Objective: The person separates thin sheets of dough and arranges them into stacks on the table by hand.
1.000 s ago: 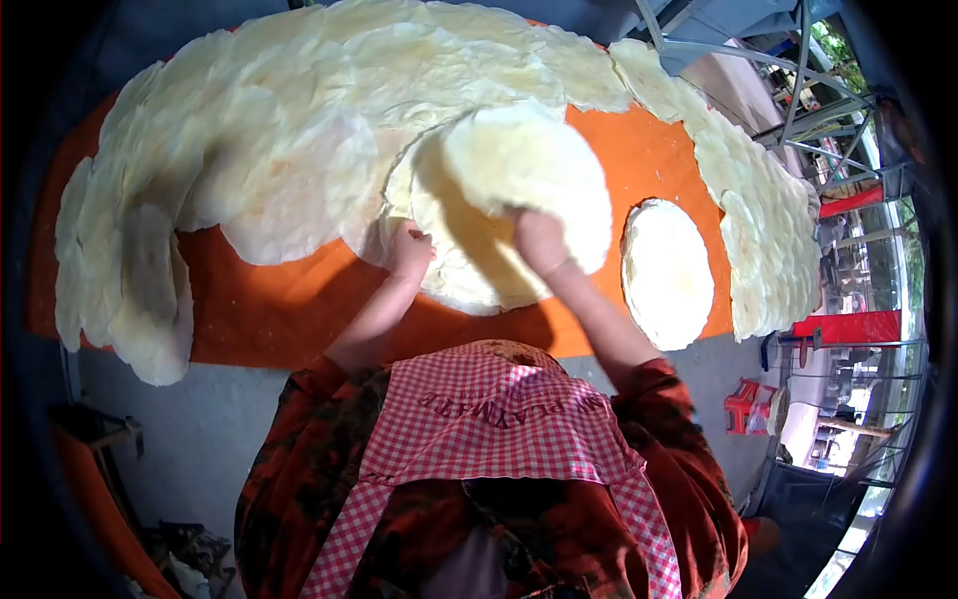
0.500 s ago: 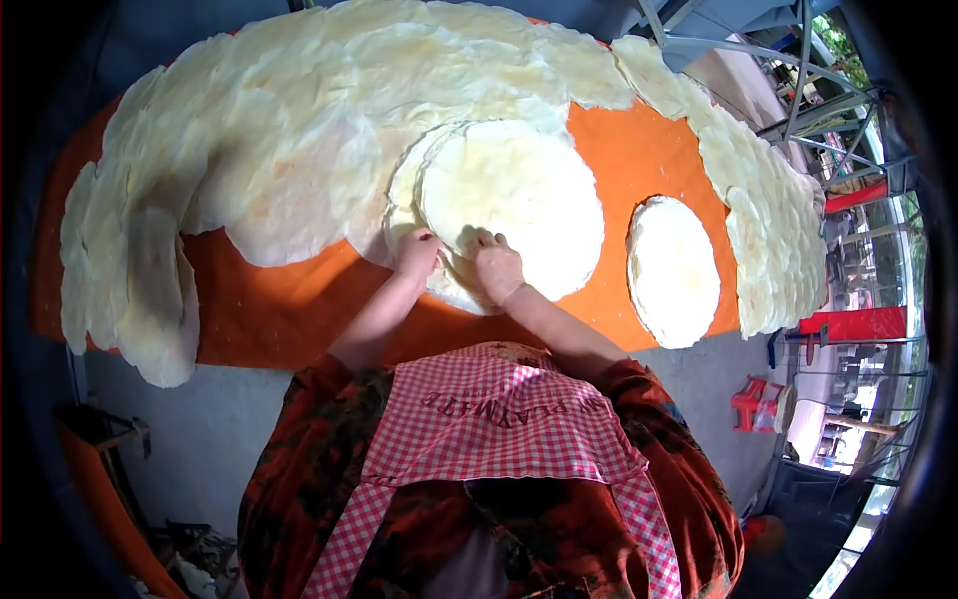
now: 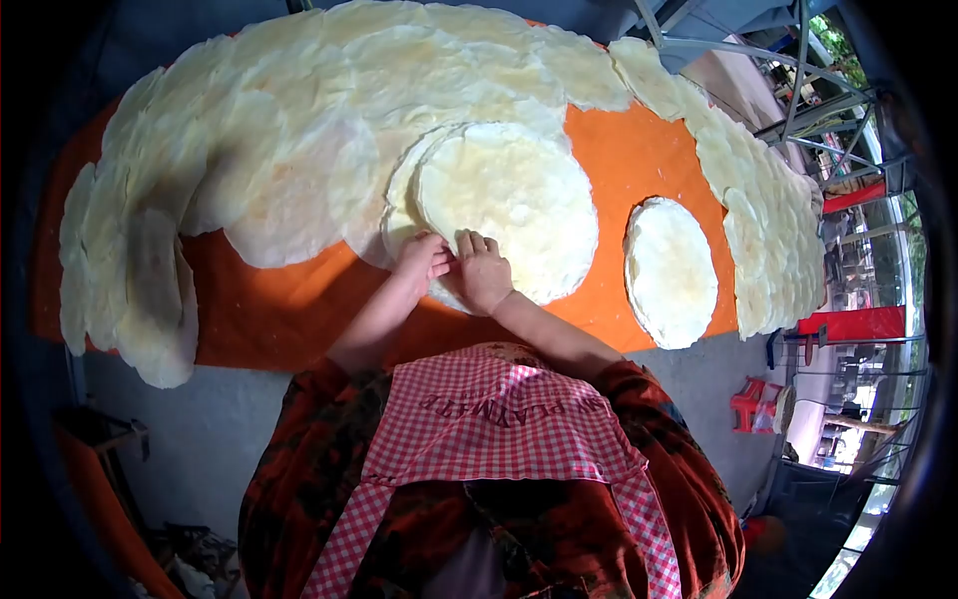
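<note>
Close in front of me, a thick stack of round, pale flatbread sheets (image 3: 519, 205) lies partly over a second stack (image 3: 401, 210) of the same sheets on its left. At the near left rim of the upper stack, my left hand (image 3: 421, 262) has its fingers bent together on the sheet edge. What it pinches is mostly hidden by the fingers. My right hand (image 3: 484, 275) lies beside it, almost touching, with its fingers stretched out over the top sheet's near edge.
Overlapping flatbread sheets (image 3: 299, 110) cover the far and left parts of the orange cloth (image 3: 639, 150). A separate round stack (image 3: 672, 272) stands to the right, with more layered sheets (image 3: 768, 220) beyond it. A red stool (image 3: 755, 404) is on the floor at right.
My right hand has shifted slightly left and its fingers have straightened over the sheet. My left hand has turned its fingers toward the right hand; the gap between them has narrowed.
</note>
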Demonstrator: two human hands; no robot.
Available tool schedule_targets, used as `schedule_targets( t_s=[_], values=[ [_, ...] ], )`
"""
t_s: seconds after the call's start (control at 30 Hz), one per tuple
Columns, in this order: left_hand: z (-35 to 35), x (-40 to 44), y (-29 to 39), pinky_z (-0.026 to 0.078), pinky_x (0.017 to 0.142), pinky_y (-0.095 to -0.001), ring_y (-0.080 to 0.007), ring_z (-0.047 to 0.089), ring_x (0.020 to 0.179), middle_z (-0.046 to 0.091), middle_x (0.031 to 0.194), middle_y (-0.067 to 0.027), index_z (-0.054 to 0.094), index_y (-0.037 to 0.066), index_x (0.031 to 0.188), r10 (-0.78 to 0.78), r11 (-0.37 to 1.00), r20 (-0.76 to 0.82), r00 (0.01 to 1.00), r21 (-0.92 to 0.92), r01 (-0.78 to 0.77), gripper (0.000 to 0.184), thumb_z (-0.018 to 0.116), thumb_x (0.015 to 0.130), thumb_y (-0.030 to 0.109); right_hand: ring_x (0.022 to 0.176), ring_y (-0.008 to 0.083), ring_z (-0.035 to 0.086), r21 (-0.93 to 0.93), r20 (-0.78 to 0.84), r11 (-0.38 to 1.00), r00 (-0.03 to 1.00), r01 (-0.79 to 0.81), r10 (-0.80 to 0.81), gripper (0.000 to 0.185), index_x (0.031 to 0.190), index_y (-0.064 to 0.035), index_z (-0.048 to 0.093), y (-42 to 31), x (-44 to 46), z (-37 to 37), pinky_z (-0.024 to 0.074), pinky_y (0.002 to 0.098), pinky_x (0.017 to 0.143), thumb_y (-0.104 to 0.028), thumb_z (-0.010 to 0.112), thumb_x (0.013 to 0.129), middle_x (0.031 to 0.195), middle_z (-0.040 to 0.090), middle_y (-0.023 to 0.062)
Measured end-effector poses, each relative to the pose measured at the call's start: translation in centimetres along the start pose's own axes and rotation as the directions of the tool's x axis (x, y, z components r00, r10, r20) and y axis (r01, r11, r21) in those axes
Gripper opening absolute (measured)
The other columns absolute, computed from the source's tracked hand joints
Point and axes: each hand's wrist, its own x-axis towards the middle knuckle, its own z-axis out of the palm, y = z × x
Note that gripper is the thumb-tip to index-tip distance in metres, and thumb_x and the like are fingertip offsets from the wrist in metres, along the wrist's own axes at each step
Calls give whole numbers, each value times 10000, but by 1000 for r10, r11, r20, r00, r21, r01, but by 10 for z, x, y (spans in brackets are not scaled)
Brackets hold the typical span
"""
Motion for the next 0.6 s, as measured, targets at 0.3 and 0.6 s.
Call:
schedule_targets(
  t_s=[0.3,0.6],
  values=[
    [6,-12,-15,497,745,-285,-159,588,893,542,1027,-69,445,28,1228,151,938,45,987,310,-158,358,554,902,123,828,279,658,-21,86,997,993,-78,80,248,978,0,648,133,132,-161,494,437,729,-155,505,848,852,681,178],
    [-29,21,-34,530,574,-305,-213,624,699,536,1040,-165,464,-39,1166,581,480,-96,809,842,-245,420,658,800,33,656,253,662,-421,-65,899,985,117,-158,118,813,-119,649,48,52,-119,525,390,548,-107,538,773,714,650,93]
  ],
)
